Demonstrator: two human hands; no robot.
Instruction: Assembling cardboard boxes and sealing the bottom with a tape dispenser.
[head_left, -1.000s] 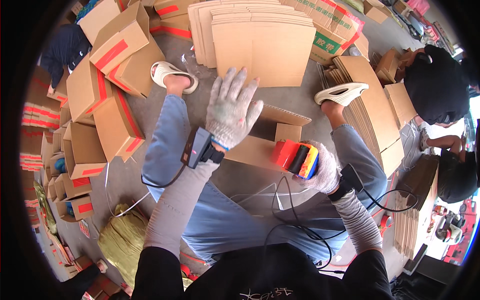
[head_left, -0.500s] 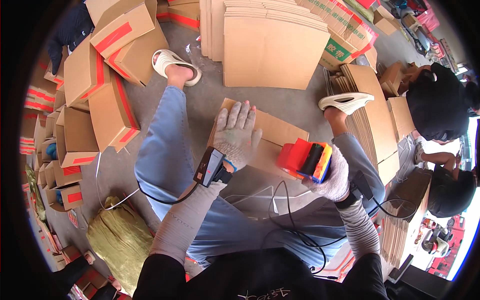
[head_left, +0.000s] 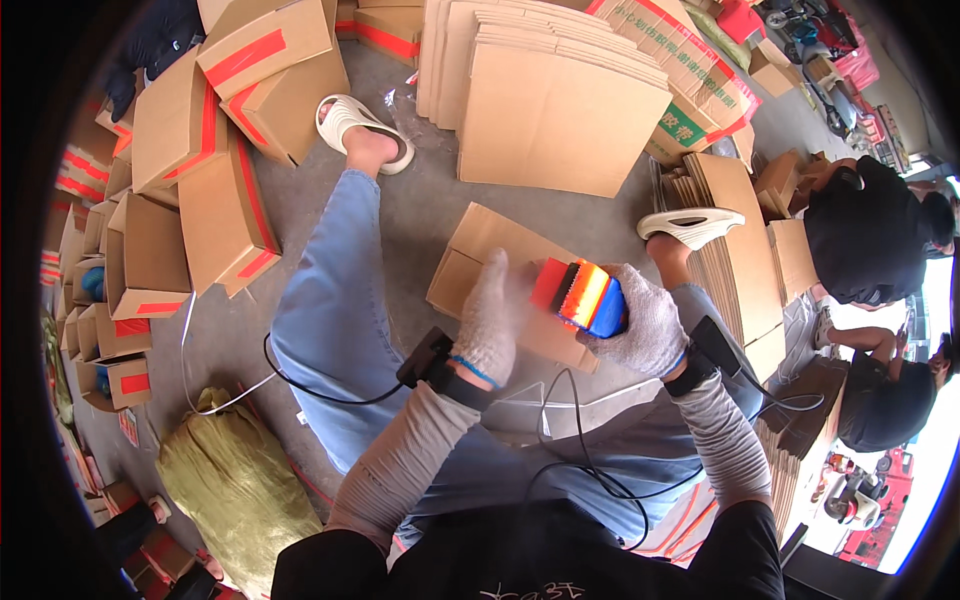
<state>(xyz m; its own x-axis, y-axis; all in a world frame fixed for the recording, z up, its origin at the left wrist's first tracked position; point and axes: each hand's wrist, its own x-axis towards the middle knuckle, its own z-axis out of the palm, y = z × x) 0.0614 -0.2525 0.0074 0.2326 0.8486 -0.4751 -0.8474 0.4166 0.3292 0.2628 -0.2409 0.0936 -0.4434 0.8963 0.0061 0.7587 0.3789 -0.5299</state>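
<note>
Left hand [head_left: 490, 325], gloved fingers together, presses flat cardboard box [head_left: 500, 270]; right hand [head_left: 640, 325] grips tape dispenser [head_left: 583, 297]

A second ago the left hand [head_left: 490, 325] hovers flat, fingers spread, above the folded cardboard box [head_left: 490, 270] in the middle of the frame; half a second ago it is lower, pressing on the box top. Now it lies lower still and nearer the centre — fingers together, blurred, its fingertips just beside the red-and-orange tape dispenser [head_left: 582, 295]. The right hand [head_left: 640, 325] with the dispenser sits lower right of the box at first, at its right edge; now it is up over the box face, close to the left hand. The box itself shows more fully now — its upper left flap is uncovered.
</note>
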